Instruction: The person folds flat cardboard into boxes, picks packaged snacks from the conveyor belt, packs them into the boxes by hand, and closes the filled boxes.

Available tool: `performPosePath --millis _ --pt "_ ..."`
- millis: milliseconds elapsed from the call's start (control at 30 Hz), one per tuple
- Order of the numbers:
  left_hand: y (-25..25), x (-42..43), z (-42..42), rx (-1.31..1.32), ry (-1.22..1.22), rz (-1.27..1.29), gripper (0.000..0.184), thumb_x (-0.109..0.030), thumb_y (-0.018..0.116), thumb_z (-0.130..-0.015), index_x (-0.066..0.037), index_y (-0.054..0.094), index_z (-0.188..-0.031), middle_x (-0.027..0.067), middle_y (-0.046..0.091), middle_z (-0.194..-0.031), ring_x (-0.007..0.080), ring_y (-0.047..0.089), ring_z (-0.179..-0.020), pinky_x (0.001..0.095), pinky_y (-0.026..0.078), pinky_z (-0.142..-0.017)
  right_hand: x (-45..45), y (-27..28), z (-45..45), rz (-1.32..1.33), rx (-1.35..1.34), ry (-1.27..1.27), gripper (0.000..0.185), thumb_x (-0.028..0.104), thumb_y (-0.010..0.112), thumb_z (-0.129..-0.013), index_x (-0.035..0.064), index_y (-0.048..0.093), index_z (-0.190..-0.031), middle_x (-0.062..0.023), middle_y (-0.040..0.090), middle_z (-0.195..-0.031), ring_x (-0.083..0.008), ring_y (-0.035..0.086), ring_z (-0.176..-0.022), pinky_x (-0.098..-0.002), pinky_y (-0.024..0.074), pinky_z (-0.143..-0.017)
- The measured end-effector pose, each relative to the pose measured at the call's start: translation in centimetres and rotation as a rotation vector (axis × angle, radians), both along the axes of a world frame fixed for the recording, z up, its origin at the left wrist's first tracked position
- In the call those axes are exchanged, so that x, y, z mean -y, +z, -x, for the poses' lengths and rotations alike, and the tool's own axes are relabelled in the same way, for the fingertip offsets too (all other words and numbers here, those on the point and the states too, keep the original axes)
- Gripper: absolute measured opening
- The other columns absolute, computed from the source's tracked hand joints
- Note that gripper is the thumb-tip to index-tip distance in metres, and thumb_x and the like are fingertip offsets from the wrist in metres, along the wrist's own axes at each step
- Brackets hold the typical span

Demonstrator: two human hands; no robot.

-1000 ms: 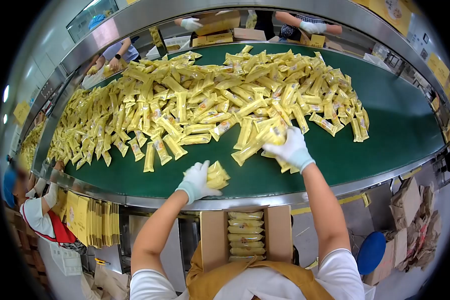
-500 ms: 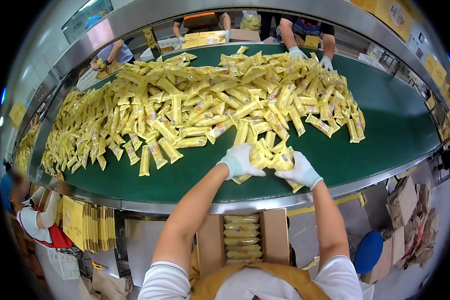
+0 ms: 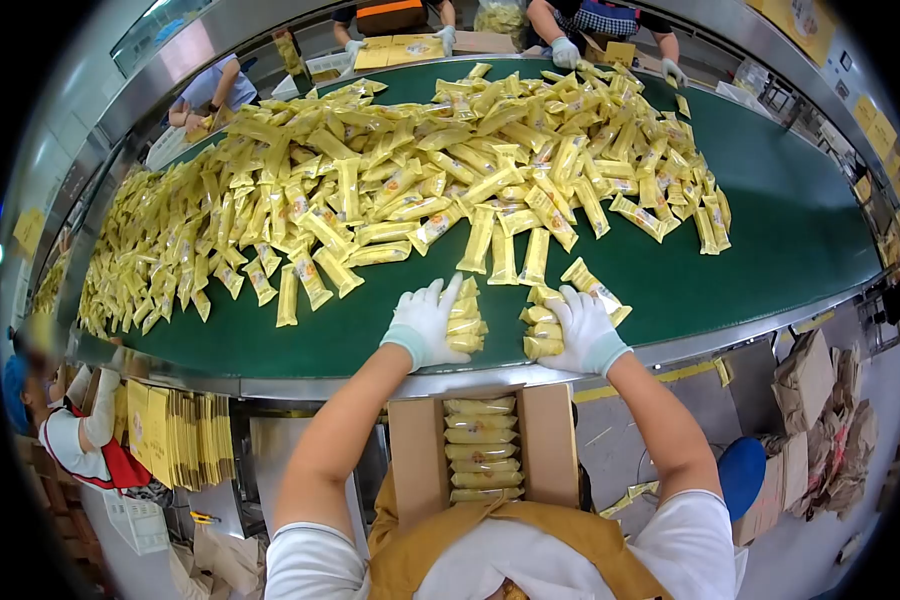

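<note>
My left hand [image 3: 425,322], in a white glove, is closed around the left side of a stack of yellow packets [image 3: 465,318] on the green belt near its front edge. To the right, my right hand [image 3: 582,332], also gloved, grips a second stack of packets [image 3: 543,325]; one loose packet [image 3: 595,288] lies angled just beyond its fingers. Between the two stacks is a gap of green belt. Behind them spreads a large pile of the same packets [image 3: 390,170]. Below the belt edge, an open cardboard box [image 3: 417,460] holds a row of packets [image 3: 482,451].
The metal rim [image 3: 300,388] of the belt [image 3: 790,230] runs in front of me. Co-workers stand across the belt and at the left, near folded yellow cartons [image 3: 175,435]. A blue stool [image 3: 741,476] and brown cardboard [image 3: 805,385] are at the right.
My hands, together on packets half a second ago, are now apart, each with its own stack nearer the belt's front edge. The far co-worker's hands have also moved apart.
</note>
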State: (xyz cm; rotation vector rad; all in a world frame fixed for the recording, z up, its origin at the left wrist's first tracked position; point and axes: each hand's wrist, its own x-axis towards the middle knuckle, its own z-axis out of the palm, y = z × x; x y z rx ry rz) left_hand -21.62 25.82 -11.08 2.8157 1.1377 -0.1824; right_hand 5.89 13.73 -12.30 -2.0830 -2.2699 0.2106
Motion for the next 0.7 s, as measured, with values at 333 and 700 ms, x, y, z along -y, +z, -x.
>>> performPosePath --millis 333,700 --pt "-1.7 0.0 6.2 0.773 0.390 0.360 0.120 -0.043 0.089 -0.067 0.006 0.022 -0.154 0.0221 0.052 -0.140 0.0292 0.054 -0.128 0.0415 0.044 -0.107 4.0 6.7 2.1 -0.012 -1.157 -0.168 0.120 0.036 0.090 -0.067 -0.0044 0.019 -0.155 -0.0261 0.051 -0.138 -0.0353 0.052 -0.129 -0.0418 0.0406 -0.110" --pt "7.3 12.0 7.9 1.252 0.012 1.217 0.091 -0.041 0.074 -0.086 -0.001 0.027 -0.153 0.0154 0.053 -0.134 0.0235 0.057 -0.116 0.0402 0.045 -0.106 7.7 9.2 18.6 0.651 0.169 0.669 0.090 0.047 0.074 -0.076 0.0018 0.041 -0.146 -0.0148 0.059 -0.124 -0.0338 0.058 -0.117 -0.0471 0.0430 -0.095"
